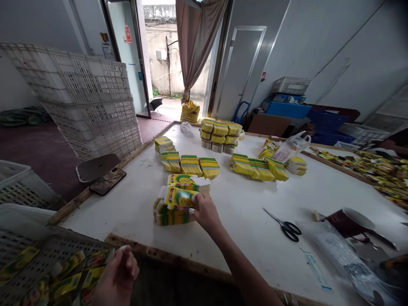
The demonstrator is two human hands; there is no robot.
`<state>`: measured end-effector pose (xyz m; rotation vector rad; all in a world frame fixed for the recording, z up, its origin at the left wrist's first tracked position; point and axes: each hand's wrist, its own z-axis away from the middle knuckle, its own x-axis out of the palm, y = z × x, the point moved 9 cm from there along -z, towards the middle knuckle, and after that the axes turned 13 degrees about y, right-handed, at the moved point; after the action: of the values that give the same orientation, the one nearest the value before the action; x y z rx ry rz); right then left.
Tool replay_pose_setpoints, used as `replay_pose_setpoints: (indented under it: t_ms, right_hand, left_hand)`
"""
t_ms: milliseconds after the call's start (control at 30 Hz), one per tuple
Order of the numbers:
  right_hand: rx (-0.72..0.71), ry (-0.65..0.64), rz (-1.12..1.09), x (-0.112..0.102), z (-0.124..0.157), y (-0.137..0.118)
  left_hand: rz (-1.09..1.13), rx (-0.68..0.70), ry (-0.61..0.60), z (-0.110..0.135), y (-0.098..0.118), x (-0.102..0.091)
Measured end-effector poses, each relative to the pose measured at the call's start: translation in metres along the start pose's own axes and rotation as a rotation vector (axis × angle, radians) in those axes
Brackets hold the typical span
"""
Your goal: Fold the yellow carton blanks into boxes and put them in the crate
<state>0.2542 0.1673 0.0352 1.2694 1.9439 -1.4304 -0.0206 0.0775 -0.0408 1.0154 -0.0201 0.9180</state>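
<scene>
My right hand [204, 209] reaches over the white table and is closed on the right end of a flat yellow-and-green carton [180, 198]. This carton lies on top of a stack of similar folded cartons [175, 218]; another carton [181, 179] lies just behind it. White covering shows on some fingertips. My left hand [119, 272] hangs in front of the table edge, beside a crate of yellow packets [65, 287]. Its fingers are loosely curled and apart, with nothing visible in them.
Bundled carton stacks [191, 165] stand across the table, with a taller pile [219, 136] behind. Scissors [287, 229], a phone [108, 180], a dark red mug [349, 221] and a clear plastic bag [344, 250] lie around. White crates [92, 102] rise at left; a wooden rim [172, 259] edges the table.
</scene>
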Motion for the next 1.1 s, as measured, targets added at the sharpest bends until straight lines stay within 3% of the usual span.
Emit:
replay_pose_setpoints:
  t_ms: [200, 433, 633, 867, 1000, 1100]
  right_hand:
    - [-0.007, 0.03, -0.031, -0.002, 0.011, -0.005]
    - [0.042, 0.028, -0.155, 0.0, 0.0, 0.008]
    - [0.1, -0.035, -0.351, -0.005, 0.004, 0.006]
    - [0.17, -0.3, -0.726, 0.007, 0.073, -0.034]
    - [0.247, -0.155, -0.916, 0.008, 0.091, -0.035]
    - [0.309, -0.177, -1.018, 0.013, 0.098, -0.035]
  left_hand:
    - [-0.133, -0.043, -0.113, 0.019, -0.047, 0.031]
    - [-0.171, -0.086, -0.181, 0.021, -0.077, 0.04]
    - [-0.199, 0.007, -0.179, 0.025, -0.067, 0.05]
    - [-0.212, 0.346, -0.233, 0.035, -0.047, 0.059]
    - [-0.299, 0.543, -0.189, 0.044, -0.027, 0.06]
    - [-0.344, 0.582, -0.157, 0.046, -0.017, 0.063]
